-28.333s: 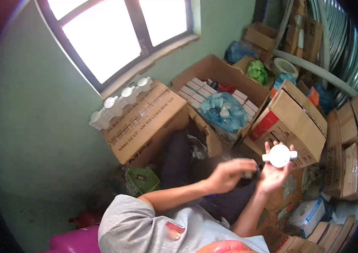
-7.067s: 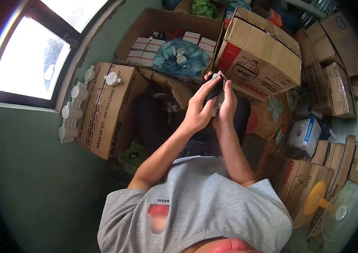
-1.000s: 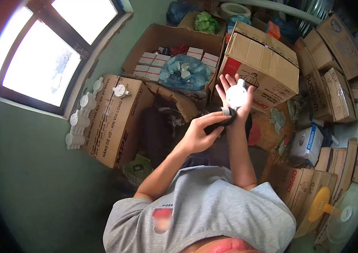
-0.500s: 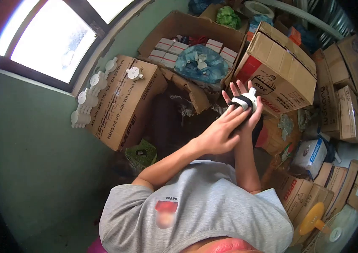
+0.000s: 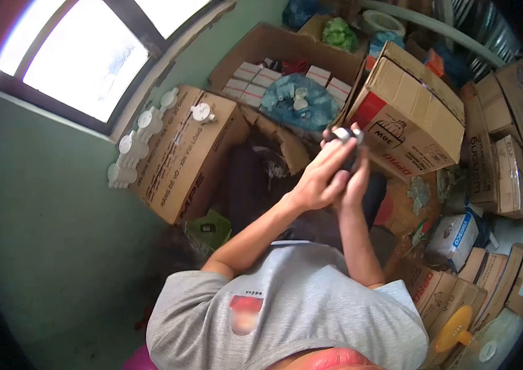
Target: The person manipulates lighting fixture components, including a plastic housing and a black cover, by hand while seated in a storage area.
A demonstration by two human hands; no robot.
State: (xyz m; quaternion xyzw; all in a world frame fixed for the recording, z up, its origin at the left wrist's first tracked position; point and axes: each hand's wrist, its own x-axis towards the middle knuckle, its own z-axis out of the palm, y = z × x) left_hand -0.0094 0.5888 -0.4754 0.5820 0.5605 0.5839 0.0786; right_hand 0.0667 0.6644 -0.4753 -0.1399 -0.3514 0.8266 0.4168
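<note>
My left hand (image 5: 320,177) and my right hand (image 5: 355,180) are pressed together, palms facing, around a white round conduit junction box (image 5: 342,133) with a black band around it. Most of the junction box is hidden by my fingers, and motion blurs its visible end. Similar white junction boxes stand stacked in short columns (image 5: 129,145) along the edge of a cardboard box (image 5: 178,157) on the left. A single junction box (image 5: 202,112) lies apart on that same box.
An open carton (image 5: 227,60) at the back holds small white boxes (image 5: 267,76) and a blue plastic bag (image 5: 292,117) with white pieces. A tilted cardboard box (image 5: 422,102) stands just beyond my right hand. More cartons (image 5: 486,179) line the right, near an orange-yellow fan (image 5: 452,330).
My hands have closed more tightly around the junction box, and my right fingers, spread before, now fold up beside it. Both hands sit slightly lower and further left in the view.
</note>
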